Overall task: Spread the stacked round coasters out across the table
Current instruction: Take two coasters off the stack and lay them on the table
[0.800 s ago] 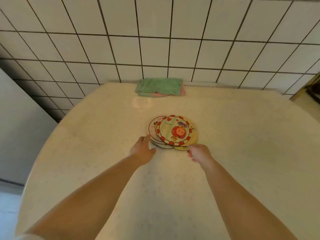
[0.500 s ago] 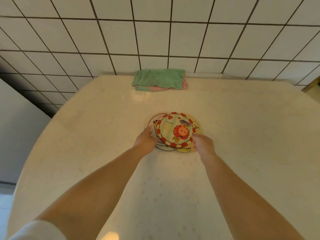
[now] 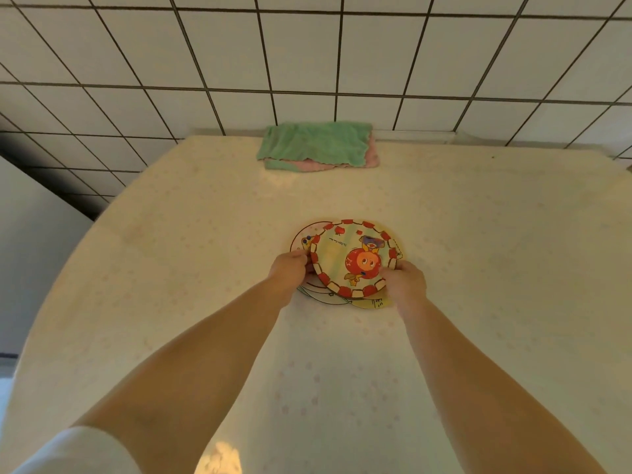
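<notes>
A loose stack of round coasters lies near the middle of the cream table (image 3: 171,254). The top coaster (image 3: 345,254) has a red-and-white checked rim and a red cartoon fruit on pale stripes. Edges of lower coasters (image 3: 302,239) stick out at the left and the near side. My left hand (image 3: 289,270) pinches the top coaster's left edge. At its right near edge my right hand (image 3: 405,282) holds it with the fingers curled over the rim. The top coaster looks slightly tilted, its near side lifted.
A folded green cloth (image 3: 314,143) on a pink one lies at the table's far edge against the white tiled wall (image 3: 307,56). A grey surface (image 3: 30,241) stands beyond the table's curved left edge.
Both hands moved forward from the stack's near side onto the top coaster and closed on its edges. The camera also came closer.
</notes>
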